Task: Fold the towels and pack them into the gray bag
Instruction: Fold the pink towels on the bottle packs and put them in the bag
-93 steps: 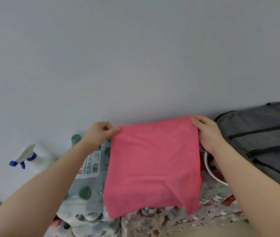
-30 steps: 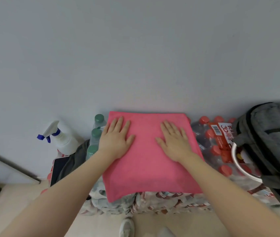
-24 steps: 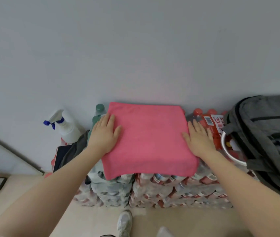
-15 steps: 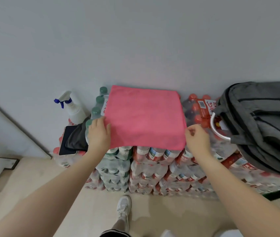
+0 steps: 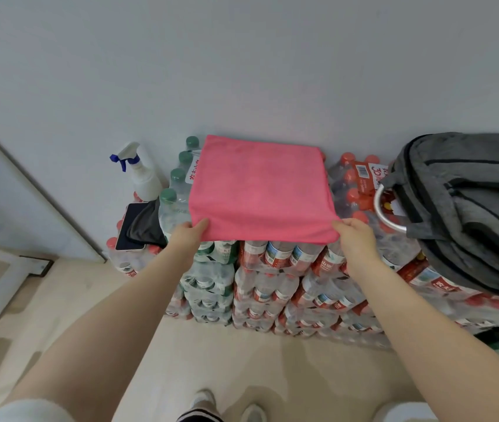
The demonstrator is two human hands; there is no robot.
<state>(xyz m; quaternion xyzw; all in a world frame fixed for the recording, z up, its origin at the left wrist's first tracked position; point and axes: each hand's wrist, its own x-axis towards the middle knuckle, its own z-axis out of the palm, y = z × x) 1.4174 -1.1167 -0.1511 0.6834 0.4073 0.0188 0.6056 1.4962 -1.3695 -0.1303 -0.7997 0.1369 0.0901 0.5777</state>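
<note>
- Step in hand, as I read it: mid-fold on the pink towel. It's lying flat on top of stacked bottle packs, stretching away from both hands toward the wall.
- Left hand is pinching the towel's near-left corner: fingers curled shut on the cloth, thumb side on top, rest of the grip tucked under the edge so can't see it fully.
- Right hand is doing the same at the near-right corner, fingers closed on the hem. Near edge is hanging just off the front of the packs betw. the two hands.
- Towel is looking like one smooth layer w/ no wrinkles; whether it's already doubled, can't tell from here.
- Gray bag is sitting to the right of the right hand, on the same stack, near but not touching the towel. Its mouth is facing the towel side; a metal bowl rim is poking out at the opening.
- Left of the left hand: a phone lying on the packs w/ dark cloth over part of it, and a spray bottle beyond, by the wall.
- Next move, prob.: carry both near corners fwd and lay them on the far corners, keeping the edge taut and even so the halves are matching.
- After that, pressing flat, maybe one more fold sideways so it's fitting the bag's opening.
- Watch-out: bottle tops are making a bumpy base, so the cloth could be sliding or bunching if only one hand is leading.
</note>
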